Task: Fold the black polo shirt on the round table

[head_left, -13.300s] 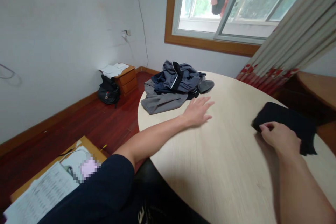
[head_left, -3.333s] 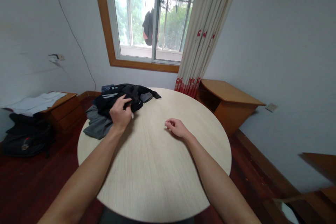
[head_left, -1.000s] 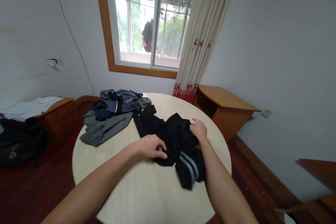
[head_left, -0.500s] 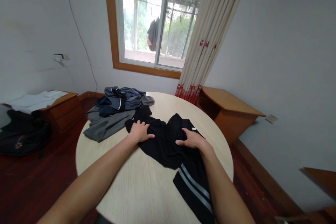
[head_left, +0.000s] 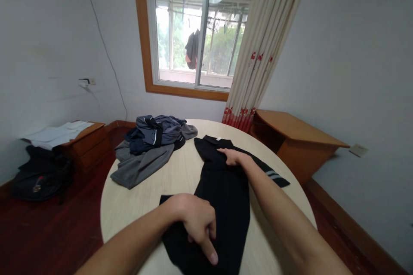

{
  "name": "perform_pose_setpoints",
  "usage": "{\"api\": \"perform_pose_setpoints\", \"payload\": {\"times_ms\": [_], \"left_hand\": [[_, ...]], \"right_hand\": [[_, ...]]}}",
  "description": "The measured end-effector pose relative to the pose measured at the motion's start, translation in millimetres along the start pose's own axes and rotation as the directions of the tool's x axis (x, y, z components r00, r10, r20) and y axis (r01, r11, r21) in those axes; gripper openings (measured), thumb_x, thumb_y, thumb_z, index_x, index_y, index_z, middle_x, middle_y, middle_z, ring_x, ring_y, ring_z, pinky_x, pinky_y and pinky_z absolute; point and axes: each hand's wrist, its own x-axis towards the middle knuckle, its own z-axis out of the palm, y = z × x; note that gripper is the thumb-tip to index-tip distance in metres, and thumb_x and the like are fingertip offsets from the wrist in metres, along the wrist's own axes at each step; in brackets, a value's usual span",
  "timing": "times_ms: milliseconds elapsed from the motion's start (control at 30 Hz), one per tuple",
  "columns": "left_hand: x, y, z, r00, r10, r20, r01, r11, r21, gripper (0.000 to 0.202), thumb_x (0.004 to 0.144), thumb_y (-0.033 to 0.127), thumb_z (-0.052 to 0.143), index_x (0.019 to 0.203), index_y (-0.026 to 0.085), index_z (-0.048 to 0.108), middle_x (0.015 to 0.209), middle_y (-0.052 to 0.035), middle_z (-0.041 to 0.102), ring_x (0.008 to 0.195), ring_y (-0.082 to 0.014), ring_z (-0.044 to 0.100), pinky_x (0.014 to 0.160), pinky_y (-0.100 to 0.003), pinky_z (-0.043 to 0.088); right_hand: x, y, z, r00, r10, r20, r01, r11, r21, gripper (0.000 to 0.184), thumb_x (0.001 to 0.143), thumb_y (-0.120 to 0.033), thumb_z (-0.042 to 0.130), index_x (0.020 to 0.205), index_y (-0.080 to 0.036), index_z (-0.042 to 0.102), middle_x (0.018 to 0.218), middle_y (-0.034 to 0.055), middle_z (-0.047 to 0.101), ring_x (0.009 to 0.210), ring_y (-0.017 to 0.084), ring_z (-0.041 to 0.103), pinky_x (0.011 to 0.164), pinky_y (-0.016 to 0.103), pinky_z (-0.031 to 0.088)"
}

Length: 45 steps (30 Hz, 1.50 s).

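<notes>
A black shirt with grey stripes on one sleeve lies spread lengthwise on the round light-wood table, collar toward the window. My left hand rests on its near part with the fingers curled and one finger pointing down on the cloth. My right hand lies flat on the shirt just below the collar. A pile of grey and dark blue clothes sits at the table's far left.
A low wooden cabinet with white sheets on top stands at left, a black bag beside it on the red floor. A wooden desk stands at right under a curtain. A window is at the back.
The shirt has been pulled out straight along the table. My left hand moved nearer to its lower part and my right hand moved up toward the collar.
</notes>
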Motion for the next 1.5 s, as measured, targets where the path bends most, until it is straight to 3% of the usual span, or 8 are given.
{"api": "perform_pose_setpoints", "payload": {"times_ms": [133, 267, 400, 633, 867, 1033, 1367, 1500], "left_hand": [[1.4, -31.9, -14.8, 0.986, 0.079, -0.148, -0.119, 0.952, -0.282, 0.043, 0.083, 0.042, 0.069, 0.121, 0.023, 0.07, 0.103, -0.0032, 0.077, 0.08, -0.0185, 0.072, 0.078, -0.029, 0.055], [8.0, -64.7, -24.0, 0.784, -0.073, -0.617, 0.089, 0.996, -0.004, 0.037, 0.083, 0.034, 0.07, 0.118, 0.022, 0.071, 0.12, -0.0083, 0.071, 0.111, -0.0262, 0.065, 0.098, -0.036, 0.049], [14.1, -82.6, -21.9, 0.782, -0.144, -0.606, 0.264, 0.958, 0.113, 0.059, 0.074, 0.043, 0.079, 0.129, 0.025, 0.064, 0.147, -0.0116, 0.053, 0.138, -0.0335, 0.045, 0.116, -0.051, 0.031], [17.5, -114.1, -22.2, 0.726, -0.319, -0.61, 0.404, 0.915, 0.002, 0.056, 0.086, 0.038, 0.066, 0.14, 0.03, 0.052, 0.161, -0.0096, 0.034, 0.15, -0.0309, 0.026, 0.119, -0.064, 0.008], [21.1, -124.5, -27.4, 0.478, -0.331, -0.814, 0.588, 0.809, 0.016, 0.036, 0.096, 0.037, 0.05, 0.128, 0.027, 0.062, 0.145, -0.0113, 0.055, 0.135, -0.0313, 0.047, 0.114, -0.054, 0.031], [15.8, -105.7, -19.7, 0.495, -0.381, -0.781, 0.604, 0.797, -0.006, 0.045, 0.09, 0.044, 0.059, 0.128, 0.021, 0.061, 0.127, -0.0151, 0.061, 0.116, -0.0316, 0.06, 0.094, -0.038, 0.048], [-25.1, -95.4, 15.1, 0.633, -0.538, -0.556, 0.436, 0.842, -0.317, 0.063, 0.068, 0.043, 0.076, 0.122, 0.016, 0.057, 0.091, -0.0044, 0.072, 0.087, -0.0239, 0.069, 0.071, -0.028, 0.05], [-30.0, -86.1, 28.9, 0.603, -0.549, -0.579, 0.446, 0.834, -0.326, 0.036, 0.071, 0.039, 0.071, 0.099, 0.018, 0.06, 0.085, -0.0032, 0.072, 0.079, -0.0216, 0.067, 0.063, -0.027, 0.045]], "right_hand": [[-6.3, -29.2, 25.5, 0.956, -0.17, -0.241, 0.15, 0.984, -0.098, 0.076, 0.073, -0.012, 0.068, 0.145, -0.025, 0.05, 0.15, 0.0109, 0.049, 0.137, 0.031, 0.046, 0.118, 0.05, 0.029], [-31.8, -26.4, 46.6, 0.925, -0.034, -0.378, -0.002, 0.995, -0.095, 0.053, 0.094, -0.037, 0.055, 0.142, -0.017, 0.052, 0.144, 0.019, 0.052, 0.131, 0.035, 0.051, 0.113, 0.054, 0.032], [-45.7, 10.1, 50.5, 0.97, 0.009, -0.241, -0.001, 0.999, 0.035, 0.066, 0.084, -0.049, 0.068, 0.141, -0.02, 0.053, 0.15, 0.0179, 0.046, 0.138, 0.037, 0.043, 0.115, 0.058, 0.028], [-59.8, 77.4, 23.7, 0.959, 0.064, -0.275, 0.002, 0.972, 0.234, 0.06, 0.072, -0.013, 0.072, 0.13, -0.019, 0.063, 0.144, 0.0121, 0.054, 0.134, 0.03, 0.049, 0.116, 0.044, 0.033], [-101.3, 12.9, 25.6, 0.824, 0.091, -0.559, -0.128, 0.991, -0.027, 0.041, 0.084, -0.01, 0.055, 0.121, -0.017, 0.07, 0.127, 0.015, 0.063, 0.117, 0.028, 0.058, 0.105, 0.04, 0.043], [-141.9, -29.2, 41.4, 0.9, -0.41, -0.149, 0.42, 0.907, 0.04, 0.053, 0.07, -0.003, 0.057, 0.115, -0.024, 0.074, 0.118, 0.0047, 0.069, 0.106, 0.021, 0.064, 0.095, 0.029, 0.049], [-190.5, 15.4, 33.1, 0.959, -0.275, 0.059, 0.259, 0.945, 0.2, 0.025, 0.067, -0.01, 0.061, 0.085, -0.017, 0.077, 0.083, 0.0036, 0.073, 0.071, 0.016, 0.062, 0.066, 0.024, 0.047], [-199.6, 23.2, 37.5, 0.993, -0.117, -0.002, 0.114, 0.965, 0.235, 0.014, 0.073, -0.029, 0.069, 0.067, -0.017, 0.069, 0.066, 0.0007, 0.065, 0.061, 0.014, 0.055, 0.06, 0.025, 0.042]]}}
